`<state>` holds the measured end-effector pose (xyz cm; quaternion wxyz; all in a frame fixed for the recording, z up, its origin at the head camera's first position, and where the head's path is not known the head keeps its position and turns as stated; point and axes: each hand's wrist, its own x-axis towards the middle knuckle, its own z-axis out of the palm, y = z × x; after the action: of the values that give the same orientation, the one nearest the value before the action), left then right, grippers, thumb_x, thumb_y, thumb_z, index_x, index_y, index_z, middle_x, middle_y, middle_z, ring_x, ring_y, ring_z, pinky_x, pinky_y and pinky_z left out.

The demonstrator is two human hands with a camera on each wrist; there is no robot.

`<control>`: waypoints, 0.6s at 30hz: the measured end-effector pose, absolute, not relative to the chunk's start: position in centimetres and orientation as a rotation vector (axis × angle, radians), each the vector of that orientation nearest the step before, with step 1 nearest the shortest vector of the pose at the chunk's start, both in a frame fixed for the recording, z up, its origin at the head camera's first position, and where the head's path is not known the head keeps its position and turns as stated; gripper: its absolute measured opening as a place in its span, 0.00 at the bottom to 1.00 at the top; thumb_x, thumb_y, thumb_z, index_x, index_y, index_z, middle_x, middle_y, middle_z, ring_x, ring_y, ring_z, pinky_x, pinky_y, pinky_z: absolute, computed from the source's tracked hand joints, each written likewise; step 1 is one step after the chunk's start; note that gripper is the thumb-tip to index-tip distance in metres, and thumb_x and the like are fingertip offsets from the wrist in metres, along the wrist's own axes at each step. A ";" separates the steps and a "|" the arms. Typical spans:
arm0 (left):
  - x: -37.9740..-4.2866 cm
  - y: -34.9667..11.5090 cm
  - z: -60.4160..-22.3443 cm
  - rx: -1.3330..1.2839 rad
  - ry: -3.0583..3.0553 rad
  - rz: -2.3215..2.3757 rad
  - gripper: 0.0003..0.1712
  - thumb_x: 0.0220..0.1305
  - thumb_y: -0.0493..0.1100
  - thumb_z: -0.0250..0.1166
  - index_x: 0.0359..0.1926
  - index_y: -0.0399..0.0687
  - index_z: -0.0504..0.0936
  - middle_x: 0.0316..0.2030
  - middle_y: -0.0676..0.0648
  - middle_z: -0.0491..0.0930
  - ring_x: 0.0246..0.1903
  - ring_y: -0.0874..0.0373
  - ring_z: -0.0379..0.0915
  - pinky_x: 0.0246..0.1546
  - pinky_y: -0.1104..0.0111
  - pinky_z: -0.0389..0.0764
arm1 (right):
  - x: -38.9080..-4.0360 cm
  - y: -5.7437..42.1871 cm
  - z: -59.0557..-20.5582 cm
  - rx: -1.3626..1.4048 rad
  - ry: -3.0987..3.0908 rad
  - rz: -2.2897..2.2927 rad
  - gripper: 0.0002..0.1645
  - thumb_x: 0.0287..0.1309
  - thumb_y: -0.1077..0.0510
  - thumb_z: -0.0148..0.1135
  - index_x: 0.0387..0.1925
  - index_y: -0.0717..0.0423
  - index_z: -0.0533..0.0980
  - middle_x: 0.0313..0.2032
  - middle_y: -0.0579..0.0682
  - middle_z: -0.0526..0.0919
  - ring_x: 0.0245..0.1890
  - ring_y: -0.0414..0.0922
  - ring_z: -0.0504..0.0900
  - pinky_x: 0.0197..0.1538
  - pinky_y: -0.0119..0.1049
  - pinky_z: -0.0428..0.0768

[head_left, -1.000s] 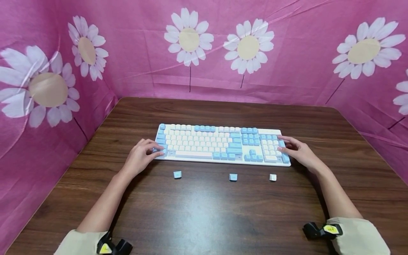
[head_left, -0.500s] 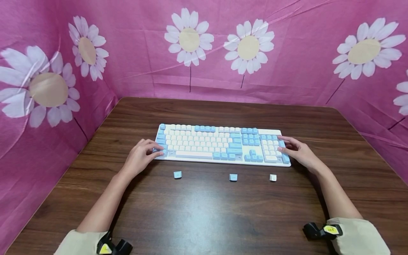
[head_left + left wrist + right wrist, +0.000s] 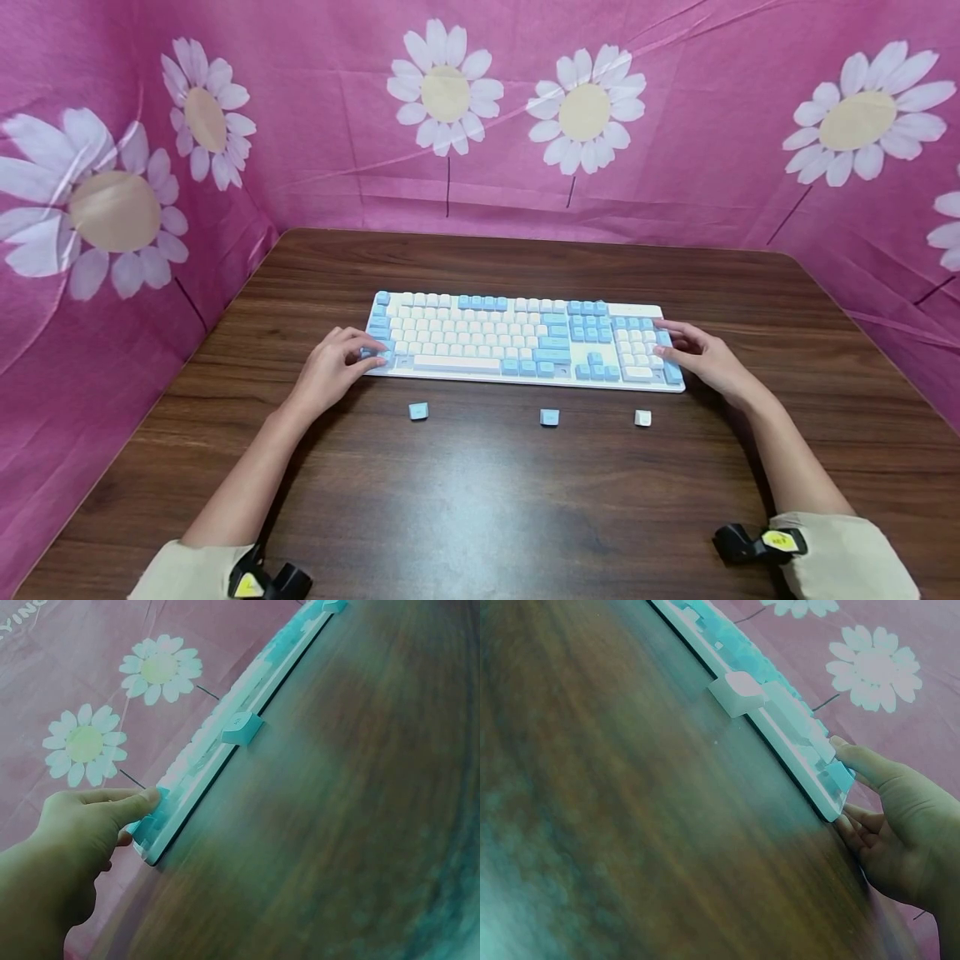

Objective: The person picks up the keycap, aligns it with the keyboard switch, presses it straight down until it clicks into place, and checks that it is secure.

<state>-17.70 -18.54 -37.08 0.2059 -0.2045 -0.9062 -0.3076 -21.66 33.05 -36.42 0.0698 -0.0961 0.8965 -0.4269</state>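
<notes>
A white and light-blue keyboard [image 3: 465,380] lies on the table in the head view. My left hand [image 3: 330,367] grips its left end, with the thumb [image 3: 150,796] on top of the corner keys in the left wrist view. At the other end my right hand [image 3: 708,360] holds the number-pad side; in the right wrist view its thumb [image 3: 847,750] lies over the keys and other fingers curl at the edge. Three loose keycaps sit in front: a blue keycap [image 3: 418,411] at left, a second blue keycap [image 3: 549,417] in the middle, a white keycap [image 3: 642,418] at right.
The dark wood-grain table [image 3: 480,500] extends around the keyboard on all sides. A pink cloth [image 3: 510,192] with large daisies hangs behind and beside it. Black wrist devices are strapped over both sleeves [image 3: 847,554].
</notes>
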 end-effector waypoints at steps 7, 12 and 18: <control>-17.7 -18.5 -37.1 -0.585 -2.517 -0.876 0.09 0.41 0.45 0.65 0.28 0.50 0.80 0.26 0.55 0.74 0.25 0.62 0.60 0.22 0.70 0.62 | -21.7 33.1 -36.5 -0.284 2.713 -1.266 0.30 0.48 0.45 0.53 0.55 0.41 0.59 0.50 0.52 0.63 0.47 0.45 0.61 0.39 0.30 0.65; -17.5 -18.5 -37.0 -0.551 -2.554 -0.868 0.09 0.42 0.47 0.64 0.28 0.51 0.80 0.27 0.56 0.72 0.25 0.62 0.58 0.23 0.69 0.61 | -21.7 33.0 -36.5 -0.282 2.712 -1.271 0.30 0.48 0.45 0.53 0.55 0.41 0.59 0.50 0.52 0.63 0.46 0.44 0.62 0.37 0.26 0.66; -17.7 -18.4 -37.1 -0.461 -2.611 -0.985 0.12 0.42 0.48 0.64 0.30 0.51 0.79 0.29 0.53 0.70 0.28 0.60 0.60 0.26 0.67 0.61 | -21.8 33.1 -36.6 -0.281 2.695 -1.301 0.30 0.49 0.47 0.53 0.55 0.41 0.59 0.51 0.52 0.62 0.46 0.43 0.61 0.37 0.24 0.65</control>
<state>-17.66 -18.45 -37.08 0.1559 -0.1611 -0.9118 -0.3439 -21.79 33.14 -36.63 0.0681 -0.0933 0.8945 -0.4319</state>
